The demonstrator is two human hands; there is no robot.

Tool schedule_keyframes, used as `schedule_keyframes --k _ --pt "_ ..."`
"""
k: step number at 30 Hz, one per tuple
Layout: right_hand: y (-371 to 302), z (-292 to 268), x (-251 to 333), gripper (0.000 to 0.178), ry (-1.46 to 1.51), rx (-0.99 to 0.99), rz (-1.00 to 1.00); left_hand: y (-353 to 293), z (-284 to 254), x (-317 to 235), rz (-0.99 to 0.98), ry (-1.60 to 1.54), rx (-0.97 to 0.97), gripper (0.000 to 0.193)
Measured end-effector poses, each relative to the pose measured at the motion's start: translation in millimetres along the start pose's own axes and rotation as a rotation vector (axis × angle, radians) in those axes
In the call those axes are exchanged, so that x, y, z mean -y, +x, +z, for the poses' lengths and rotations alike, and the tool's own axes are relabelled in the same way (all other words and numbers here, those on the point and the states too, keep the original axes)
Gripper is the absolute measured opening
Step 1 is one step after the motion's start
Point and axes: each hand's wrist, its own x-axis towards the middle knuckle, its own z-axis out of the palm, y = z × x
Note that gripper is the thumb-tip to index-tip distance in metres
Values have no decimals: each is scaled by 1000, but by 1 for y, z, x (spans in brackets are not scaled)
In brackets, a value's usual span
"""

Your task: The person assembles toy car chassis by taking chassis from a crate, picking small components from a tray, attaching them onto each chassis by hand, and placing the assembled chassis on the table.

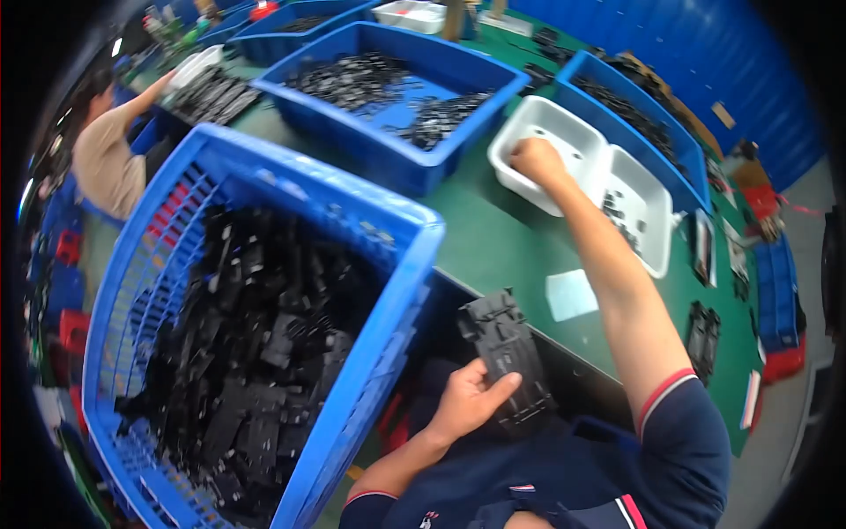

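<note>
My left hand (473, 401) grips a black plastic chassis-like part (508, 353) in front of my body, thumb lying across its face. The part is held tilted, just off the near edge of the green table. Stretched out to the far right, my right hand (538, 161) reaches into a white plastic tray (577, 130) with a few small dark pieces on its bottom. Its fingers are curled together, and whatever they pinch is hidden. Beside that tray stands a second white tray (654, 189) with small metallic-looking pieces in it.
A large blue crate (330, 198) heaped with black plastic parts (264, 353) stands at my left. Blue bins (423, 159) of black parts line the table's (476, 238) back. A pale sheet (571, 294) and another black part (703, 339) lie nearby. A person (107, 159) sits far left.
</note>
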Motion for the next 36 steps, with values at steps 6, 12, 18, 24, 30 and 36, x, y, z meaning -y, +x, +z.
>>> schedule_keyframes --k 6,12,18,24,30,36 --pt "-17 -15 3 19 218 -217 32 -7 6 5 42 12 22 27" --pt "-70 -77 6 24 983 -203 73 0 8 2 41 71 -45 18" --pt "-188 -111 -19 31 1420 72 178 20 23 -3 92 88 -43 18" --pt "-265 -90 -50 28 1493 68 385 39 33 2 109 152 -19 17" --pt "-276 -65 -66 18 1172 -48 353 60 42 8 19 67 -27 19" --pt "-272 -57 -56 16 1026 -40 386 70 42 13 -36 11 -54 22"
